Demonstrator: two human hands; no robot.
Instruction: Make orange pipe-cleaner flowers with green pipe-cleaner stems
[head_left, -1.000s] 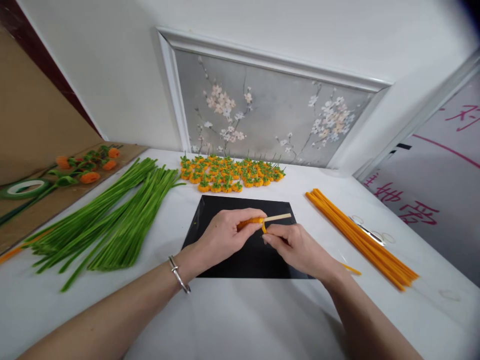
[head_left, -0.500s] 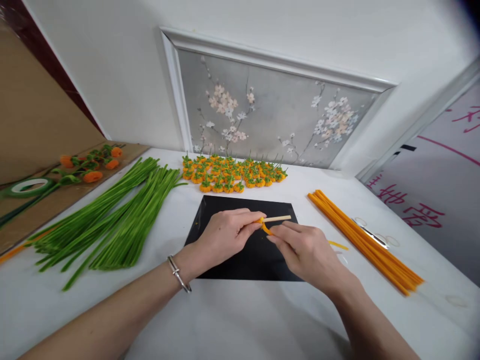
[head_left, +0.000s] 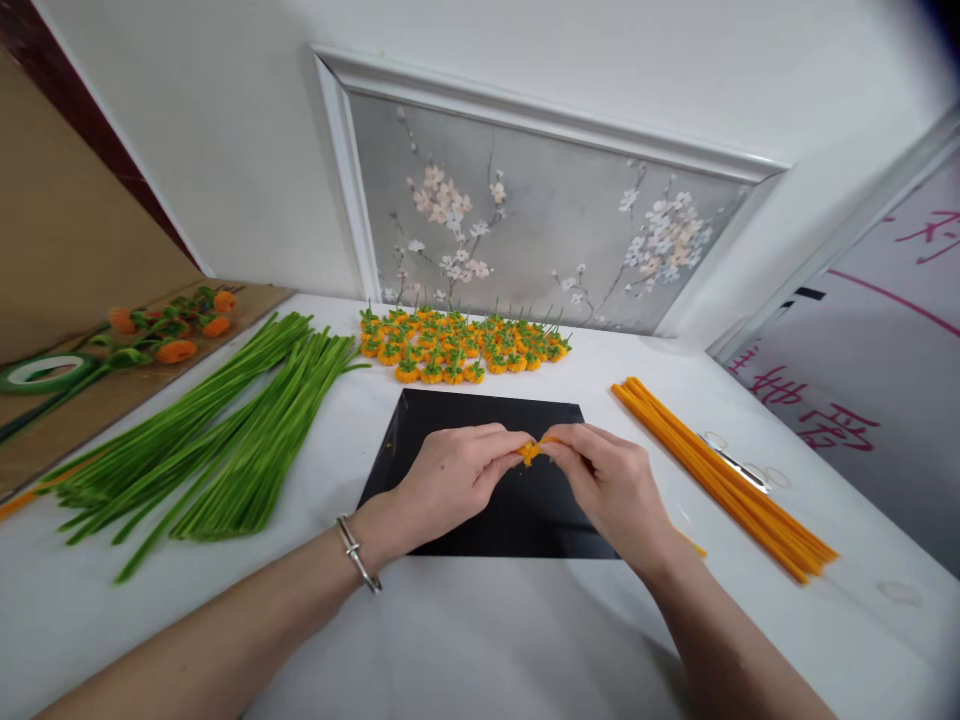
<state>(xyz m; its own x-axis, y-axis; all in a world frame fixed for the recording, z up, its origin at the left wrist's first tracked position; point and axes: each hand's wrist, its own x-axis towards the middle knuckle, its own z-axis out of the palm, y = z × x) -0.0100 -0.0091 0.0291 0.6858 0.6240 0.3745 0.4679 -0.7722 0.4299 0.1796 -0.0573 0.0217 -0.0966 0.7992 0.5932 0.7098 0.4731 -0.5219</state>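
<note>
Above the black mat (head_left: 480, 525), my left hand (head_left: 450, 475) pinches one side of a small orange fuzzy piece (head_left: 531, 453). My right hand (head_left: 611, 480) has its thumb and forefinger closed on the other side of that piece, close to the left fingertips. Parts of the piece are hidden by the fingers. A silver bracelet (head_left: 356, 552) circles my left wrist. Orange fuzzy stems (head_left: 720, 475) lie in a bundle to the right of the mat, and green fuzzy stems (head_left: 247, 440) are spread to its left.
Rows of small orange and green pieces (head_left: 465, 345) stand behind the mat. Silver scissors (head_left: 739, 465) lie beside the orange bundle. Green tape (head_left: 71, 375) and orange flowers (head_left: 176, 351) rest on cardboard at the left. A wall panel with painted blossoms rises behind.
The pale stick that stuck out between my hands is no longer visible. My right hand has moved up slightly, and its fingertips are nearer the orange piece. The view has shifted a little.
</note>
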